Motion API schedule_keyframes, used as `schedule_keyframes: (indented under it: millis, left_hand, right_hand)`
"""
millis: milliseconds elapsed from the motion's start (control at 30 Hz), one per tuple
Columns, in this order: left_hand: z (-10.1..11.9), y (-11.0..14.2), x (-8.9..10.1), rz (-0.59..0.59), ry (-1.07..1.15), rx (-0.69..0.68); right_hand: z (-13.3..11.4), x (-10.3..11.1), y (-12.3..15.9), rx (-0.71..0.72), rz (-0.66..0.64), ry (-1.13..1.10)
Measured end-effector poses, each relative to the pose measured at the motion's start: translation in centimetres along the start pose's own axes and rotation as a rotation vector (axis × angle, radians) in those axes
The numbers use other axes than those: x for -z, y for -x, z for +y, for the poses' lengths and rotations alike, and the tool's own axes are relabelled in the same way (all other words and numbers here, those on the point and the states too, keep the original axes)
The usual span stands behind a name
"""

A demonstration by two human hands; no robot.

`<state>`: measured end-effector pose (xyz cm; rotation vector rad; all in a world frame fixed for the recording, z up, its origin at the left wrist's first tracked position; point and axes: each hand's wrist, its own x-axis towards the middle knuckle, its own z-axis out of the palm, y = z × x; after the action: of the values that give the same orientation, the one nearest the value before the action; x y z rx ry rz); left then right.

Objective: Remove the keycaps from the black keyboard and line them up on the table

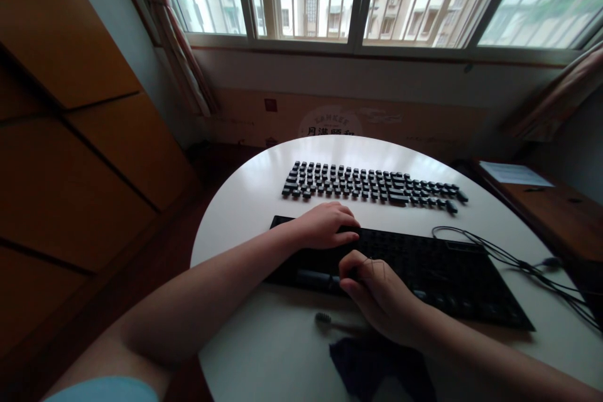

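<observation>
A black keyboard (452, 276) lies across the round white table, stripped of most of its keycaps. A long bar like the space bar (315, 279) shows along its near edge. My left hand (327, 226) rests over the keyboard's upper left part, fingers stretched out and holding nothing. Above the near edge, my right hand (377, 295) is closed in a fist. Thin wire loops of what looks like a keycap puller (374, 262) stick out over its knuckles; the rest of it is hidden in the fingers. Loose black keycaps (348, 182) stand in rows beyond the keyboard.
A small brush (323, 318) lies by the near edge, partly under my right forearm. Close to it is a dark cloth (372, 364). A black cable (518, 264) trails off the table's right side. A wooden desk (565, 213) with paper stands right; a window is ahead.
</observation>
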<state>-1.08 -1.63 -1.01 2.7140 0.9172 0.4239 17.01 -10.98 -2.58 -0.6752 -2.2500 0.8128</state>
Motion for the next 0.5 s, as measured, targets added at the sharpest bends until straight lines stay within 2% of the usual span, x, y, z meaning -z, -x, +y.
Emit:
schedule_keyframes:
  millis: [133, 333, 400, 500]
  left_hand:
    - [0.1, 0.0, 0.1, -0.009, 0.004, 0.008]
    - [0.0, 0.0, 0.0, 0.009, 0.007, -0.002]
    - [-0.2, 0.0, -0.2, 0.007, 0.004, -0.011]
    - [-0.5, -0.1, -0.4, 0.010, 0.000, -0.031]
  right_hand:
    - [-0.2, 0.0, 0.1, 0.030, -0.002, 0.018]
    - [-0.7, 1.1, 0.4, 0.074, 0.267, -0.006]
    - [-0.7, 1.7, 0.5, 0.071, 0.252, -0.011]
    - [-0.4, 2.2, 0.5, -0.015, 0.239, -0.062]
